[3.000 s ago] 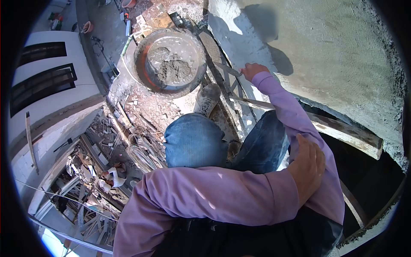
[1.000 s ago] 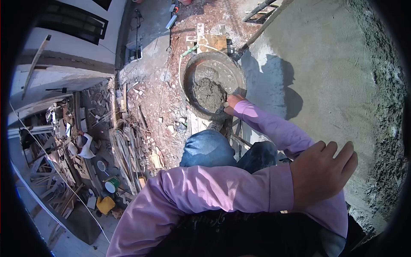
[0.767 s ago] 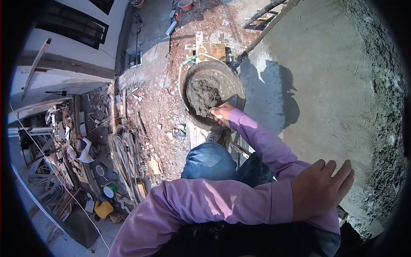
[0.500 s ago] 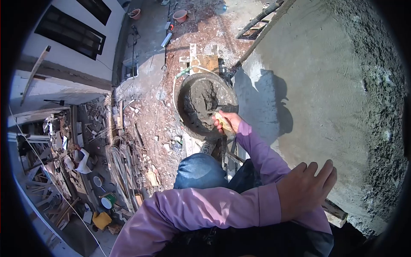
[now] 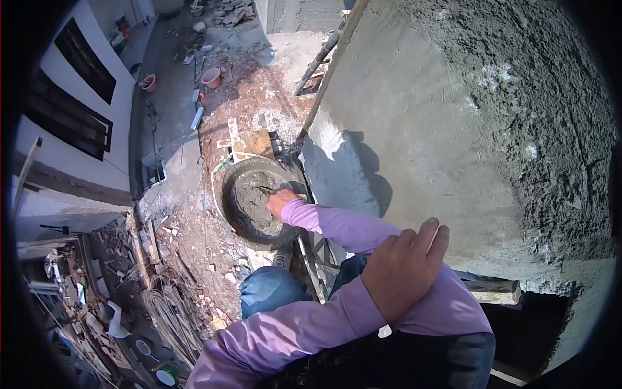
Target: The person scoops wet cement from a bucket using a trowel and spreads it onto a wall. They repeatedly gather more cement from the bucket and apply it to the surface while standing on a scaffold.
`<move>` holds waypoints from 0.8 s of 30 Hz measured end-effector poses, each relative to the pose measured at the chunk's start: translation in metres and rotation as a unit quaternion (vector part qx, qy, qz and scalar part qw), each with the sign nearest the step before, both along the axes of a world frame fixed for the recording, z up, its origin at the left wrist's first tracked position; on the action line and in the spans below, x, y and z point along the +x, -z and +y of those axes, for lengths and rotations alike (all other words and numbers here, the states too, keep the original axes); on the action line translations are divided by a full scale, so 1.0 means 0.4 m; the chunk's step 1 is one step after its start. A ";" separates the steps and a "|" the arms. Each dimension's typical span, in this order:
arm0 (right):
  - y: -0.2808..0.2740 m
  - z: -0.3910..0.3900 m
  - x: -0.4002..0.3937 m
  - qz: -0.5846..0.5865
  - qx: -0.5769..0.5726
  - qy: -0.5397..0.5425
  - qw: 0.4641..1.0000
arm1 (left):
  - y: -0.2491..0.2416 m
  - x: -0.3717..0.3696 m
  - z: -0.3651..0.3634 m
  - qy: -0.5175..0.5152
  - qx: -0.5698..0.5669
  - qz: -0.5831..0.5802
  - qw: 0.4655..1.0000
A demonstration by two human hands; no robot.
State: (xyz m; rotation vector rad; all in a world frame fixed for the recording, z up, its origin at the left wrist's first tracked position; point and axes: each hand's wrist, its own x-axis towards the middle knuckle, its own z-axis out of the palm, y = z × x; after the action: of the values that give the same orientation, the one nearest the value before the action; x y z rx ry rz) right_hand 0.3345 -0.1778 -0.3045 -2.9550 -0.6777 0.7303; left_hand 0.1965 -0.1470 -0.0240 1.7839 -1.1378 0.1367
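My right hand is closed around a trowel over the bucket. Most of the trowel is hidden by my fingers; a dark edge of it shows at the mortar. Wet grey mortar lies inside the round bucket, its surface uneven. My left hand is open, its fingers stretched out toward the wall, and it lies across my right forearm in its purple sleeve. Nothing shows in the left hand.
A partly smoothed cement wall rises at my right, rough toward its far right side. Wooden boards lie behind the bucket. Coiled rods and debris lie lower left, with another person's white-clad arm among them. A pink tub stands farther back.
My view has shifted, so the bucket sits farther left and lower. My right hand has turned over and reached deeper toward the mortar, hiding the trowel's pale handle. My left hand remains outstretched.
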 end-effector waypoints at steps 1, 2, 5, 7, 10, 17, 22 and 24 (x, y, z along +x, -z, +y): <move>0.025 -0.004 -0.008 0.008 0.006 -0.019 1.000 | -0.001 0.002 -0.001 -0.011 -0.010 0.001 1.000; 0.011 -0.012 -0.022 0.011 0.009 -0.029 0.999 | 0.001 0.000 0.007 -0.024 -0.015 0.005 1.000; -0.111 -0.067 -0.064 -0.001 0.001 -0.020 1.000 | -0.006 -0.014 0.024 -0.038 -0.047 -0.001 0.998; -0.212 -0.068 -0.052 -0.016 -0.032 0.024 0.999 | -0.003 -0.015 0.023 -0.053 -0.053 0.003 0.997; -0.205 -0.060 0.027 -0.074 -0.091 0.029 0.993 | -0.010 -0.009 0.028 -0.033 -0.059 0.006 0.998; 0.088 0.040 0.062 0.027 -0.044 0.062 0.997 | -0.014 0.000 0.009 -0.097 -0.084 0.016 0.992; -0.120 0.009 0.008 0.042 -0.052 -0.046 0.997 | -0.013 -0.004 0.031 -0.080 -0.080 0.022 0.993; -0.180 -0.008 0.000 0.002 -0.050 -0.081 0.995 | -0.009 -0.004 0.023 -0.073 -0.076 0.020 0.994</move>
State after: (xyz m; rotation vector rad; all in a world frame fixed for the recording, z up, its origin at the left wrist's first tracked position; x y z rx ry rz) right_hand 0.3346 -0.1810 -0.2324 -3.0139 -0.9146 0.8036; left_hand 0.1947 -0.1377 -0.0205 1.7254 -0.9432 0.2670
